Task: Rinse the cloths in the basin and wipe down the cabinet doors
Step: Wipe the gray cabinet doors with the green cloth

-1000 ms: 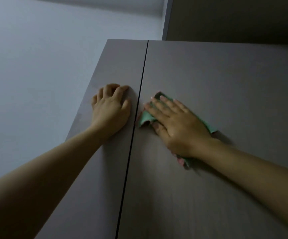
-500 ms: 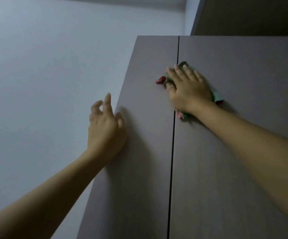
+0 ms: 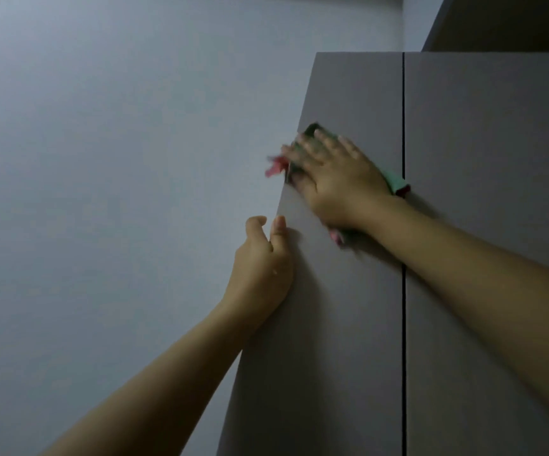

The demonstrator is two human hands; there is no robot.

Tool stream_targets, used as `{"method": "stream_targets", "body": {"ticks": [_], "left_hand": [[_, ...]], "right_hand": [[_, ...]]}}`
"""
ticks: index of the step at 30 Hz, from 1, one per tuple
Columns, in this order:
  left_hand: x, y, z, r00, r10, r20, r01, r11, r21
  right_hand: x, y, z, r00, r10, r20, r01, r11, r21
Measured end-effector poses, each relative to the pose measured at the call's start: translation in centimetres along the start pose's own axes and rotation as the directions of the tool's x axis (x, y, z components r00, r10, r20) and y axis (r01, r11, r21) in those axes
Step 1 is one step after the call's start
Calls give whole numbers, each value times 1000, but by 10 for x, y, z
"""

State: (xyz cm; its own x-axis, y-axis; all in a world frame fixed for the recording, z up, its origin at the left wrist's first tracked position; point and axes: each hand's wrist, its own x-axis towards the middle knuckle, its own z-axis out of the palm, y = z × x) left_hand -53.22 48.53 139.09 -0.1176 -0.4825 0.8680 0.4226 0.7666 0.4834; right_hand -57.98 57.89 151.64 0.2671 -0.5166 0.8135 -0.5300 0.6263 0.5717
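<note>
Up high, the right hand (image 3: 335,179) lies flat, fingers straight, pressing a green-and-pink cloth (image 3: 396,182) onto the left cabinet door (image 3: 349,324); the left hand (image 3: 261,261) curls round that door's outer edge

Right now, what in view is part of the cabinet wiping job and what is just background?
In the job: green and pink cloth, right hand pressing it flat, left cabinet door, left hand at that door's outer edge, right cabinet door.

Background: pale wall, darker unit above.
</note>
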Motion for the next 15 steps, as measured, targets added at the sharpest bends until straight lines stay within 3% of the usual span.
{"method": "stream_targets", "body": {"ticks": [2, 4, 6, 8, 10, 13, 15], "left_hand": [[0, -1, 1, 1000, 5, -20, -5, 1000, -17], [-1, 0, 2, 1000, 3, -23, -3, 1000, -13], [-1, -1, 2, 1000, 3, -22, -3, 1000, -9], [0, -2, 3, 1000, 14, -6, -14, 1000, 8], [-1, -1, 3, 999, 32, 1, -32, 999, 44], [-3, 1, 2, 999, 41, 1, -41, 995, 86], [-4, 1, 1, 999, 33, 33, -37, 993, 112]], "right_hand": [[-42, -2, -1, 983, -183, 19, 183, 983, -26], [-52, 23, -5, 979, -200, 34, 201, 979, -29], [-25, 54, -10, 999, 1, 42, 0, 1000, -27], [-4, 62, -15, 969, 249, -3, -249, 968, -20], [-11, 40, -8, 949, 312, -38, -313, 950, -22], [-73, 5, 3, 999, 29, -32, -28, 999, 20], [-97, 32, -3, 1000, -26, -15, 26, 1000, 16]]}}
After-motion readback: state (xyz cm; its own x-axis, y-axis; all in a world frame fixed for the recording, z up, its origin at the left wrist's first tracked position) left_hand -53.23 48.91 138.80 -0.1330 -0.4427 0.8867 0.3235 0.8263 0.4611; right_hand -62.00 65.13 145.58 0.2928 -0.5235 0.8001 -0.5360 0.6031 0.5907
